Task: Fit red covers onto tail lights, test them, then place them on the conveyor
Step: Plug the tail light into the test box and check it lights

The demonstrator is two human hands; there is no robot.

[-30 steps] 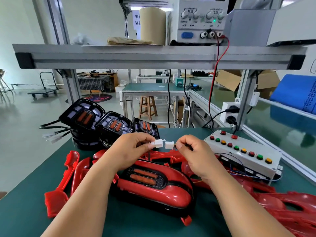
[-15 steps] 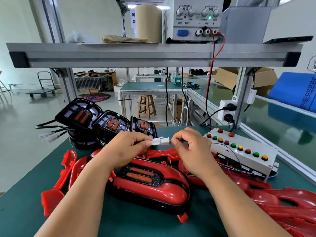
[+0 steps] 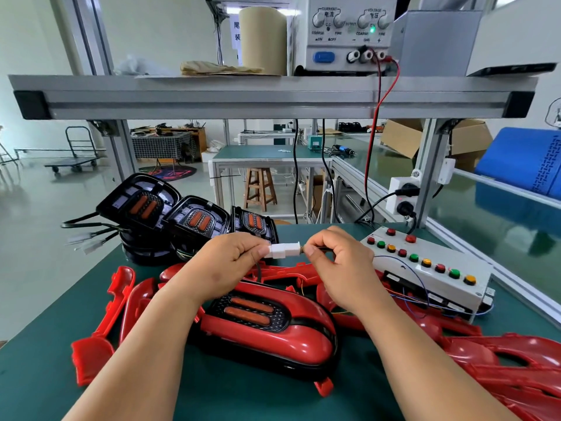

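A tail light with a red cover fitted (image 3: 267, 332) lies on the green bench in front of me. Above it, two white connectors (image 3: 283, 250) are joined end to end. My left hand (image 3: 230, 265) pinches the left one, whose black cable drops to the light. My right hand (image 3: 337, 262) pinches the wires just behind the right one. These wires run toward the white test box (image 3: 425, 268), which has a row of coloured lamps. Three black uncovered tail lights (image 3: 194, 223) stand in a row behind my hands.
Loose red covers lie to the left (image 3: 103, 323) and right (image 3: 498, 366) on the bench. A power supply (image 3: 349, 31) sits on the aluminium shelf (image 3: 273, 95) overhead, with red and black leads hanging down. The green conveyor (image 3: 501, 220) runs along the right.
The two connectors were apart a second ago. My hands have moved together, and the connectors are now pushed into each other.
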